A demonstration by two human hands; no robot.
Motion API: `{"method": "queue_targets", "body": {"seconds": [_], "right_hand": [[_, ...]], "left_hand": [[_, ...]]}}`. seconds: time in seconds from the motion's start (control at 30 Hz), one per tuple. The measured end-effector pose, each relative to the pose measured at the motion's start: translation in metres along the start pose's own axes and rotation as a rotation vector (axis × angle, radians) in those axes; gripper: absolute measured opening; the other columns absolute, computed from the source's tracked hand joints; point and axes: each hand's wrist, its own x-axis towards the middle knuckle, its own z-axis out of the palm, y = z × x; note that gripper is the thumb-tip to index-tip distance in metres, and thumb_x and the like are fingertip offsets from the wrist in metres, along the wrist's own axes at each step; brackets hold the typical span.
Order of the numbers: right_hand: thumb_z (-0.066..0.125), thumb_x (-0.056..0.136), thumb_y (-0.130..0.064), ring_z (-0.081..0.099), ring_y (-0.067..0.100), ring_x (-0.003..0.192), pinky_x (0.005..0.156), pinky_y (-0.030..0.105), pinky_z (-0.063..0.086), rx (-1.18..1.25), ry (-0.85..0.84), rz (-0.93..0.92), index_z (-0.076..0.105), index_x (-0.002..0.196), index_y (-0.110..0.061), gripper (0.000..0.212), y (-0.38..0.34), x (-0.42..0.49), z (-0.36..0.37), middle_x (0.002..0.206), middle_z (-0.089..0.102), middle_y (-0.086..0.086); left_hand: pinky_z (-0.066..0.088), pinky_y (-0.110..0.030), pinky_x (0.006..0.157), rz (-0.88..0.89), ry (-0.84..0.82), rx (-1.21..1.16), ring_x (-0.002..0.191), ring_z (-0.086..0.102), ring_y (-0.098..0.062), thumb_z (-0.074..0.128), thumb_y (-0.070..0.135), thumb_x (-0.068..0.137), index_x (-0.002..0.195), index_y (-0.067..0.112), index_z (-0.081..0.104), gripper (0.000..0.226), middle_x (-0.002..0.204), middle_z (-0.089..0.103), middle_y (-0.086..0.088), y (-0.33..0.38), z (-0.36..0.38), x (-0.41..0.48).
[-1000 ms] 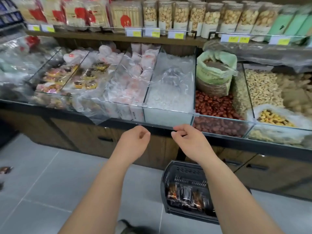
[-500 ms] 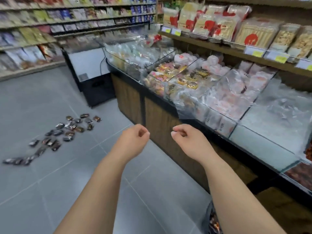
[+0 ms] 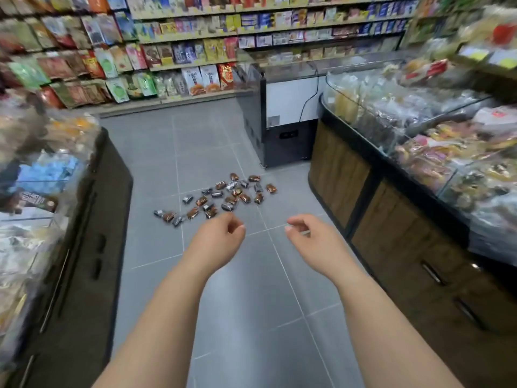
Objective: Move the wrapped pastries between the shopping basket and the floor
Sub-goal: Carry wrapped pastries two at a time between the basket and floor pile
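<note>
Several wrapped pastries [image 3: 221, 196], brown and dark in shiny wrappers, lie scattered on the grey tiled floor [image 3: 251, 289] ahead of me. My left hand [image 3: 216, 238] hovers in the air just short of the pile, fingers loosely curled and holding nothing. My right hand [image 3: 310, 238] floats level with it to the right, also loosely curled and empty. The shopping basket is out of view.
A dark counter [image 3: 92, 219] with bulk snack bins stands on my left. A wood-panelled counter [image 3: 391, 219] with glass bins runs along my right. A chest freezer [image 3: 282, 113] stands behind the pile. Shelves of packaged snacks [image 3: 181, 51] line the far wall.
My view has swung left from the bin counter and the basket to the aisle; the pile of pastries now lies straight ahead. Both hands keep their loose curl, a little further apart.
</note>
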Motion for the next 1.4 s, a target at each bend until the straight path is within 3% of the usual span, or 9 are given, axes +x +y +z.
{"method": "queue_targets", "body": {"seconds": [0.33,0.47,0.6,0.87,1.1,1.27,1.4], "right_hand": [[0.054,0.094,-0.028,0.054,0.009,0.088,0.074,0.015,0.033,-0.022,-0.167,-0.074,0.060,0.117,-0.017,0.027,-0.042,0.118,0.068,0.098,0.058,-0.009],[0.054,0.094,-0.029,0.053,0.008,0.086,0.069,0.014,0.031,-0.050,-0.206,-0.113,0.059,0.118,-0.017,0.027,-0.055,0.190,0.084,0.096,0.056,-0.010],[0.054,0.093,-0.029,0.053,0.008,0.087,0.069,0.014,0.031,-0.054,-0.253,-0.141,0.060,0.116,-0.018,0.026,-0.071,0.266,0.095,0.099,0.060,-0.009],[0.053,0.094,-0.030,0.054,0.008,0.093,0.077,0.020,0.036,-0.064,-0.379,-0.165,0.059,0.117,-0.019,0.026,-0.105,0.385,0.125,0.103,0.060,-0.008],[0.054,0.093,-0.031,0.056,0.010,0.095,0.078,0.020,0.035,-0.092,-0.443,-0.148,0.057,0.118,-0.022,0.027,-0.134,0.471,0.193,0.092,0.057,-0.012],[0.051,0.094,-0.031,0.051,0.008,0.093,0.081,0.021,0.036,-0.135,-0.461,-0.134,0.053,0.125,-0.018,0.034,-0.168,0.538,0.256,0.105,0.058,-0.007],[0.051,0.094,-0.033,0.049,0.009,0.096,0.085,0.022,0.035,-0.154,-0.460,-0.102,0.052,0.127,-0.018,0.036,-0.197,0.587,0.302,0.102,0.054,-0.008]], "left_hand": [[0.043,-0.026,0.070,-0.189,0.095,-0.001,0.085,0.059,-0.018,0.051,0.025,0.091,0.092,0.019,0.061,0.012,0.088,0.065,0.003,-0.066,-0.038,0.084],[0.045,-0.027,0.073,-0.241,0.136,-0.002,0.089,0.059,-0.020,0.050,0.025,0.092,0.096,0.017,0.062,0.015,0.089,0.062,0.001,-0.074,-0.051,0.145],[0.038,-0.024,0.066,-0.304,0.161,-0.007,0.082,0.055,-0.017,0.050,0.026,0.093,0.097,0.019,0.061,0.014,0.083,0.059,0.006,-0.079,-0.066,0.205],[0.048,-0.031,0.081,-0.442,0.248,-0.038,0.093,0.060,-0.021,0.051,0.026,0.093,0.102,0.016,0.062,0.018,0.096,0.067,-0.002,-0.108,-0.092,0.294],[0.047,-0.029,0.081,-0.523,0.275,-0.054,0.095,0.061,-0.020,0.051,0.025,0.092,0.104,0.017,0.063,0.019,0.101,0.068,-0.001,-0.171,-0.117,0.374],[0.043,-0.026,0.079,-0.512,0.298,-0.042,0.096,0.060,-0.020,0.051,0.023,0.092,0.103,0.016,0.062,0.018,0.102,0.067,-0.001,-0.230,-0.152,0.448],[0.042,-0.025,0.077,-0.495,0.285,-0.033,0.091,0.059,-0.019,0.051,0.025,0.092,0.105,0.017,0.061,0.018,0.102,0.066,0.001,-0.272,-0.184,0.505]]}}
